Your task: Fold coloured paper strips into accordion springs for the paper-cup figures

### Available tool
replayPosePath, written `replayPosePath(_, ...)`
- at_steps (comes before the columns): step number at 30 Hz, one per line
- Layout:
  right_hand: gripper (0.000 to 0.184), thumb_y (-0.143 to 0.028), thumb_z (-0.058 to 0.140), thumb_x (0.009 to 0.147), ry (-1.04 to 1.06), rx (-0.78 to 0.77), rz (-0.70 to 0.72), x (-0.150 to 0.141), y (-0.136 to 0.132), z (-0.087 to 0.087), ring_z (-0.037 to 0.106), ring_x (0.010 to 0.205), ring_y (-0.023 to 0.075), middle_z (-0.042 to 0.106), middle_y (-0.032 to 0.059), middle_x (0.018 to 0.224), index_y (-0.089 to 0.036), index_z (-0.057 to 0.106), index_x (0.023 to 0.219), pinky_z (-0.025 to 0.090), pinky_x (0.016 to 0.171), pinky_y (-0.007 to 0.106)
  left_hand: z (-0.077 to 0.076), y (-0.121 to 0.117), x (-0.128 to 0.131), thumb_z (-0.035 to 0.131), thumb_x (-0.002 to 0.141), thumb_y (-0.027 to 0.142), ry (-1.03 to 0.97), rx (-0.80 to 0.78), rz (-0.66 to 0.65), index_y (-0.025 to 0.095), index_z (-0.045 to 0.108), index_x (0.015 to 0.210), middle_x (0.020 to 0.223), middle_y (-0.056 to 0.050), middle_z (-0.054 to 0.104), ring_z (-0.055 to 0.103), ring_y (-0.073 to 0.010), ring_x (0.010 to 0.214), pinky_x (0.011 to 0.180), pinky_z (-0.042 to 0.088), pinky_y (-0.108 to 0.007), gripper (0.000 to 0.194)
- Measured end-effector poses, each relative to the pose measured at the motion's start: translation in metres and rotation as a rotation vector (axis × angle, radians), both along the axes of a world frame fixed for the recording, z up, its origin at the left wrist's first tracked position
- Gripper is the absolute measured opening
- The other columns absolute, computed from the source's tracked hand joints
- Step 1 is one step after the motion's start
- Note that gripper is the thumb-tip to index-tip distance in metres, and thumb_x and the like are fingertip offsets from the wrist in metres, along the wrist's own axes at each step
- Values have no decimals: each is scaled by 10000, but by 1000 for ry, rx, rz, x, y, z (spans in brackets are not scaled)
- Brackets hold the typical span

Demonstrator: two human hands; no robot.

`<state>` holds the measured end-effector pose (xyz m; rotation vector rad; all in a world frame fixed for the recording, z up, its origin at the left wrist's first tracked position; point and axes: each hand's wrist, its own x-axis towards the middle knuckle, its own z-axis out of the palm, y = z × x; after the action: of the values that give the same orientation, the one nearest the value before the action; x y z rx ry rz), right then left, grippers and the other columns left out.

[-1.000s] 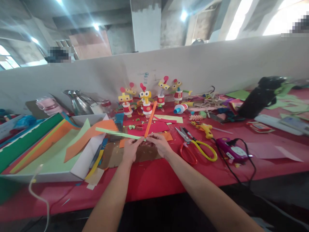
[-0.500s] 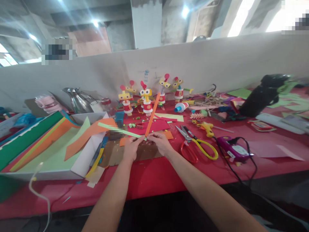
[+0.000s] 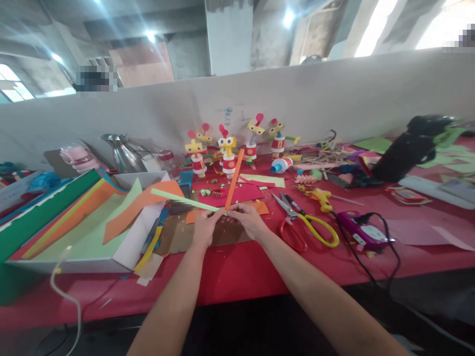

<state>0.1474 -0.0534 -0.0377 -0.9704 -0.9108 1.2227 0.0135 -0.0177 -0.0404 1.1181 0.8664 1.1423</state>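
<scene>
My left hand (image 3: 208, 225) and my right hand (image 3: 248, 220) meet above a brown cardboard sheet (image 3: 174, 236), fingertips pinched together. Between them they grip the ends of two paper strips where these cross. The light green strip (image 3: 181, 199) points out to the left, while the orange strip (image 3: 235, 179) rises away from me, leaning slightly right. The exact fold at the fingertips is too small to make out. Just beyond lie a red paper piece (image 3: 249, 194) and small springs of folded paper (image 3: 216, 194).
Several paper-cup figures (image 3: 229, 160) stand at the back. To the left sits a white box (image 3: 122, 259) of coloured paper. Scissors (image 3: 293, 217), a yellow glue gun (image 3: 323, 199) and a purple corded device (image 3: 361, 232) lie to the right. A metal jug (image 3: 124, 153) stands behind the box.
Both hands stay pinched on the strips in nearly the same pose. The whole view has shifted slightly, so things appear a little farther right.
</scene>
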Motion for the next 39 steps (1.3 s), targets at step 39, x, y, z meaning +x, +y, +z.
replayPosePath(39,237,-327,767,582,20,-24,49,3,-1,1,506,541,92,588,-48,561,-181,599,661,349,556,238,5,-5,2,725,634,320,-34,-12,-126,139,632,682,548,2,618,529,-94,500,519,373,-218,208)
